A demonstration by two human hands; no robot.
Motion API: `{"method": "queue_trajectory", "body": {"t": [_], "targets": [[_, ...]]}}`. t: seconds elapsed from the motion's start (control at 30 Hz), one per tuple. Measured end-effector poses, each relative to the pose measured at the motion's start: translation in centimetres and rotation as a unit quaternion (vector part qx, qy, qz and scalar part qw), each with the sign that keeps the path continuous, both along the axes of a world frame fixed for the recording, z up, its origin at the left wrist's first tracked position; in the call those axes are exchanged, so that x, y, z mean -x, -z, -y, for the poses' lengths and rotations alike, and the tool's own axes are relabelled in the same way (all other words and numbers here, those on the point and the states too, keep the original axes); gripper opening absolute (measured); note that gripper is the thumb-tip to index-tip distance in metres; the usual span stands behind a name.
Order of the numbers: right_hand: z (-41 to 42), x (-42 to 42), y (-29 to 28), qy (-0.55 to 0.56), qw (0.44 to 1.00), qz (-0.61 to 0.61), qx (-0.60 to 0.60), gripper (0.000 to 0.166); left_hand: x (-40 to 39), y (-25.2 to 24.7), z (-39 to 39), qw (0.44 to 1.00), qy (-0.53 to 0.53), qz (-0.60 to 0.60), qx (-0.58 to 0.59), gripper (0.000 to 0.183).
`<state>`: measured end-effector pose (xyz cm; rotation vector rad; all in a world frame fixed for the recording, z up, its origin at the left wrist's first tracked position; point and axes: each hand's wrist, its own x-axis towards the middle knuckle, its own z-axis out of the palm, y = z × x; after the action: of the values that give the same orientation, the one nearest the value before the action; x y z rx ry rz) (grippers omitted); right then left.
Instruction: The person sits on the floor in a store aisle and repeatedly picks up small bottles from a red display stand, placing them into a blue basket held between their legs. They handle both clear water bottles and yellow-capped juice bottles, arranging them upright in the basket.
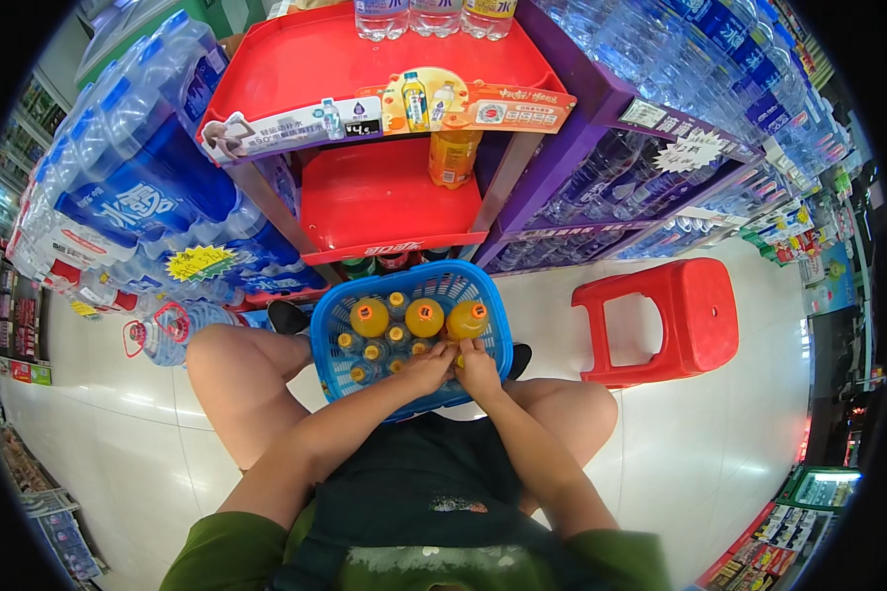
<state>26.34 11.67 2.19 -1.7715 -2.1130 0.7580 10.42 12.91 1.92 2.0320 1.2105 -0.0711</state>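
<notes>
A blue plastic basket (325, 310) stands between my knees. Three large bottles of orange drink (424, 318) with orange caps stand along its far part. Several small clear bottles (373, 351) with yellow caps fill the left and middle. At the basket's near right, my left hand (430, 368) and my right hand (479, 367) come together with fingers bent. A yellow cap (460, 360) shows between them; the fingers hide whether either hand grips that bottle. The rightmost orange drink bottle (468, 320) is just beyond my right fingertips.
Ahead is a red display rack (392, 196) with an orange drink bottle (454, 159) on its lower shelf and three bottles (436, 18) on top. Wrapped water packs (140, 185) are stacked left. A purple shelf (517, 192) with water bottles stands right, near a red plastic stool (698, 318).
</notes>
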Motion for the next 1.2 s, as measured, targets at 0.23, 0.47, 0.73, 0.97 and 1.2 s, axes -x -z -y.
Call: {"method": "queue_trajectory", "body": {"t": [0.23,0.47,0.73,0.97,1.2], "targets": [[-1.2,1.1,2.8,-0.015,0.999,0.020,0.024,0.030,1.0,0.3,-0.9,0.997,0.003,-0.042,0.071,0.067],[-1.3,1.9,3.1,-0.066,0.993,0.088,0.036,0.036,1.6,-0.7,-0.3,0.996,-0.057,0.014,0.070,0.061],[-5.8,3.4,-10.4,-0.059,0.995,-0.045,-0.063,0.021,4.1,-11.9,-4.0,0.961,-0.156,0.226,-0.044,0.028],[-12.7,5.2,-34.0,-0.138,0.906,-0.287,-0.280,0.016,8.4,-34.4,-8.5,0.875,-0.077,0.418,-0.232,0.034],[-25.4,9.3,-46.0,-0.097,0.883,-0.304,-0.344,0.036,10.8,-44.3,-20.6,0.784,-0.175,0.382,-0.457,0.066]]}}
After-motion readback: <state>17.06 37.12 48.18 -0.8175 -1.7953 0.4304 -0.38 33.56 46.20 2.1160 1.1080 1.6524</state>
